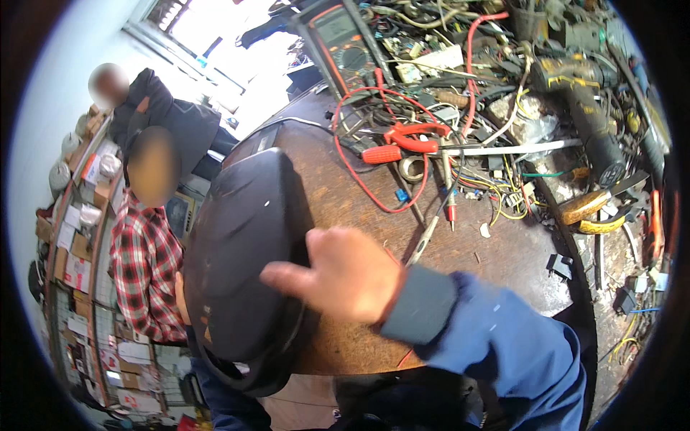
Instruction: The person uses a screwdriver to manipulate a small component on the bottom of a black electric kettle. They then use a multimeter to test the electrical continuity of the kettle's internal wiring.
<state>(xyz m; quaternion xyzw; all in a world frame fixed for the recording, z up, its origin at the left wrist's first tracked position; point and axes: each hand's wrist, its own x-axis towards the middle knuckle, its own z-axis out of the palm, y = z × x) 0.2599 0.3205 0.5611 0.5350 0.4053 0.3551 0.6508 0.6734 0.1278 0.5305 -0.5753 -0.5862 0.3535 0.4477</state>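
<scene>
A large black rounded plastic casing (241,251) stands on edge at the left of the brown wooden table (489,266). My left hand (181,298) holds its far left side; most of that hand is hidden behind it. My right hand (352,276), in a blue sleeve with a dark cuff, is over the table at the casing's right side. Its thumb and forefinger are spread toward the casing, slightly blurred, with nothing visible between them. Whether they touch the casing, I cannot tell. Beyond the right hand lies a test probe (424,241).
A multimeter (352,57) with red leads, red-handled pliers (417,136), a red-handled screwdriver (381,154) and a tape roll (412,169) lie at the back. Heaped wires, a cordless drill (593,122) and a wooden-handled knife (586,207) crowd the right. Two people (147,258) are at left, near shelves (86,237).
</scene>
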